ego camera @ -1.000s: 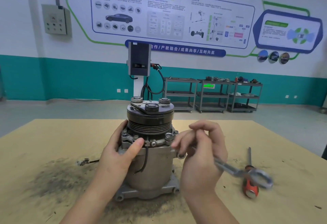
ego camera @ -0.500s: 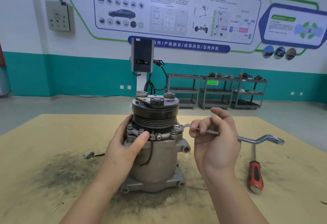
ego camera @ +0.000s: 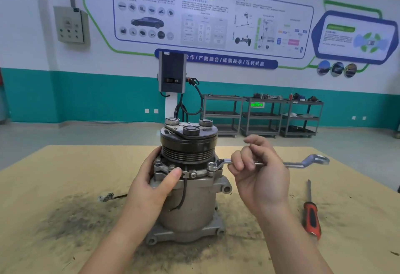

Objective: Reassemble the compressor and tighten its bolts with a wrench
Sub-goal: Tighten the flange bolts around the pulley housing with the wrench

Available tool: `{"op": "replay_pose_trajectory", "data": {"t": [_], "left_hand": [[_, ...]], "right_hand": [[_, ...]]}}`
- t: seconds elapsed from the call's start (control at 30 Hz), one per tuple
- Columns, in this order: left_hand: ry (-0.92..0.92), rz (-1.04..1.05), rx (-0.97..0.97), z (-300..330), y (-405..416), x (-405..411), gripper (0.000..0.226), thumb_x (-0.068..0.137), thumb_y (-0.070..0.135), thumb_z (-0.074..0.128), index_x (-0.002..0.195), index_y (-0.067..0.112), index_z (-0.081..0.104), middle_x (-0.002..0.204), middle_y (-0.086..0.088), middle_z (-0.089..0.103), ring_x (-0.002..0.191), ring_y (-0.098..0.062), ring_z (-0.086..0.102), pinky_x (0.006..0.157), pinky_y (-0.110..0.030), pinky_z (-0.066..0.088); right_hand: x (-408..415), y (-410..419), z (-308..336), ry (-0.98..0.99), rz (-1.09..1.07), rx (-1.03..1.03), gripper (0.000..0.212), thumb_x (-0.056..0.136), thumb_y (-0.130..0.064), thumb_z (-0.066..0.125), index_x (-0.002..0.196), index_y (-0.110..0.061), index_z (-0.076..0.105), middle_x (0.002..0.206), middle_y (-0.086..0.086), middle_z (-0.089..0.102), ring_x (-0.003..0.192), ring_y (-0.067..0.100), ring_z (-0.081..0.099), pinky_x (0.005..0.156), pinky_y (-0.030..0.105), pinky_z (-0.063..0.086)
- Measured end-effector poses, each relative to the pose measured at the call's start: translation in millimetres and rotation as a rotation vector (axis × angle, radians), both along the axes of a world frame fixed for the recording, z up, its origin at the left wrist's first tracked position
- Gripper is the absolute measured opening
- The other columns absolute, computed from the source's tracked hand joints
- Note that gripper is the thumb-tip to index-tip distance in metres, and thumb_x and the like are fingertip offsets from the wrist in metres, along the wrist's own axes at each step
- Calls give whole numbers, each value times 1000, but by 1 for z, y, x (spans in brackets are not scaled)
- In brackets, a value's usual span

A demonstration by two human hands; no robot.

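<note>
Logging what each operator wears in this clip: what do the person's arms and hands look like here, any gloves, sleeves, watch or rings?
Both hands are bare: no gloves on the left hand or the right hand. Both forearms are uncovered right down to the bottom edge of the picture, so no sleeve shows. No watch, wristband or ring is visible on either side. Nails look short and plain.

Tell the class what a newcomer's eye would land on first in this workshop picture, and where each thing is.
The compressor stands upright at the centre of the stained wooden table, steadied by the left hand. To its right, the right hand holds a wrench whose ring end sits on a bolt below the black pulley. A red-handled screwdriver lies farther right.
</note>
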State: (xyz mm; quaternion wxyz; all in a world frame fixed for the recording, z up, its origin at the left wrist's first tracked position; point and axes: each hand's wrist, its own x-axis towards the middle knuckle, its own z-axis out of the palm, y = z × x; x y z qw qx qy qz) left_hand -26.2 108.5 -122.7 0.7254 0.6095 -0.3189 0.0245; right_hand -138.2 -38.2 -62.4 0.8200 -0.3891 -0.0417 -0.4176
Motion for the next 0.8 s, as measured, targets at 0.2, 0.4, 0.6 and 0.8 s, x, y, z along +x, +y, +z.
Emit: {"op": "replay_pose_trajectory", "data": {"t": [0.2, 0.4, 0.6, 0.8], "left_hand": [[-22, 1, -9, -1, -1, 2, 56, 62, 61, 68, 115, 53, 54, 112, 36, 64, 106, 12, 60, 80, -9, 48], [-28, -3, -10, -3, -1, 3, 56, 62, 63, 68, 116, 55, 56, 118, 27, 65, 111, 6, 60, 90, -22, 45], [-24, 13, 10, -1, 0, 2, 48, 75, 53, 75, 118, 53, 53, 113, 34, 64, 106, 12, 59, 87, -18, 45], [-25, 1, 25, 0, 1, 1, 45, 77, 54, 73, 116, 55, 51, 110, 37, 63, 104, 15, 59, 80, -10, 46]], "right_hand": [[2, 46, -23, -106, -520, -535, 20, 87, -13, 43, 79, -23, 59, 51, -7, 49, 49, 16, 51, 51, 23, 41], [-3, 55, -19, -79, -583, -697, 16, 93, -14, 43, 93, -20, 58, 57, -8, 58, 57, 18, 62, 59, 32, 52], [-10, 19, 0, -94, -239, -176, 27, 93, 8, 31, 89, -7, 53, 42, 4, 42, 45, 21, 54, 46, 26, 46], [-2, 6, -2, -41, -65, -79, 25, 93, 5, 31, 86, -4, 53, 43, 6, 39, 45, 22, 51, 44, 26, 43]]}}
